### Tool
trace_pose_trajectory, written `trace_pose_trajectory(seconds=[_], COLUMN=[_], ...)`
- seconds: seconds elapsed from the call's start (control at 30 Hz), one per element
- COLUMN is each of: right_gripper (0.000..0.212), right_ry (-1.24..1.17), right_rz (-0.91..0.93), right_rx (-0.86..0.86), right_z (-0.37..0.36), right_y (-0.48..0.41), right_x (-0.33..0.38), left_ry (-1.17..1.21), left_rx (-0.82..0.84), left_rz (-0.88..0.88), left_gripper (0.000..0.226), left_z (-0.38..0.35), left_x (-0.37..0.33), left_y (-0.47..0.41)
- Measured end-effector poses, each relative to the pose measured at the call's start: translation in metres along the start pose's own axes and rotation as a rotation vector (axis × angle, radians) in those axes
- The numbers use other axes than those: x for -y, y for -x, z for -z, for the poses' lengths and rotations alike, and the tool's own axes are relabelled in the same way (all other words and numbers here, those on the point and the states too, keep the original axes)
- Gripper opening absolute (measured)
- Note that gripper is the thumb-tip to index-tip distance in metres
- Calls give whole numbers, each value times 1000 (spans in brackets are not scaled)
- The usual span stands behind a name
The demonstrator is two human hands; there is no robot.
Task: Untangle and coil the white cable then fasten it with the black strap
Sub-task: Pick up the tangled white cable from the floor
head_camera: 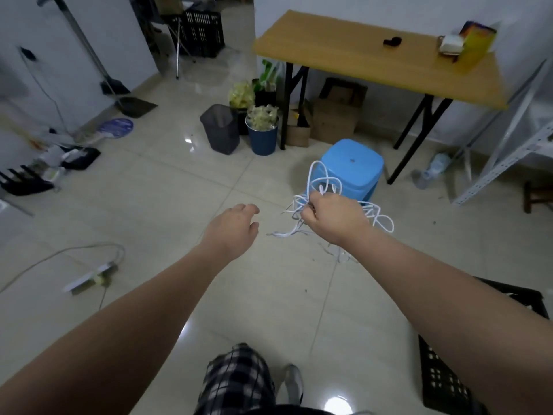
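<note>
Your right hand [329, 215] is gripping the tangled white cable [297, 206]; your left hand [236, 224] is hovering open just beside it. The cable is likely handling light and floppy, so try taking a free end drooping below the fist. The black strap [392, 41] is lying on the counter [329, 55], well beyond both hands, across the tiled floor [149, 205].

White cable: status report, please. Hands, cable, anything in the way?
Right hand grips white cable, tangled. Left hand open, empty. Black strap on wooden table. Blue stool just beyond.
</note>
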State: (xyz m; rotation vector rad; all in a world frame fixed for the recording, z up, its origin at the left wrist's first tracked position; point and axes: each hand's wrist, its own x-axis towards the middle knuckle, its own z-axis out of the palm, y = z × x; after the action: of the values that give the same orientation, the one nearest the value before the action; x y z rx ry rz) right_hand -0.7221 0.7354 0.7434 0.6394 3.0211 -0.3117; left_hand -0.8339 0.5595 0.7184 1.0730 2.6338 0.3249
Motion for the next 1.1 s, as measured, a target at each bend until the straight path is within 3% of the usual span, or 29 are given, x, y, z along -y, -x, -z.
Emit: trace_pose_trajectory(seconds=[0.63, 1.1], right_gripper=[28, 28], right_ry=[-41, -36], right_rz=[-219, -183], right_rx=[-80, -147], right_z=[15, 58], right_y=[-315, -516], right_x=[-21, -125], left_ry=[-46, -52], left_rx=[103, 51], left_rz=[-142, -249], left_gripper=[39, 37], left_z=[88, 129], left_x=[75, 24], left_y=[-336, -580])
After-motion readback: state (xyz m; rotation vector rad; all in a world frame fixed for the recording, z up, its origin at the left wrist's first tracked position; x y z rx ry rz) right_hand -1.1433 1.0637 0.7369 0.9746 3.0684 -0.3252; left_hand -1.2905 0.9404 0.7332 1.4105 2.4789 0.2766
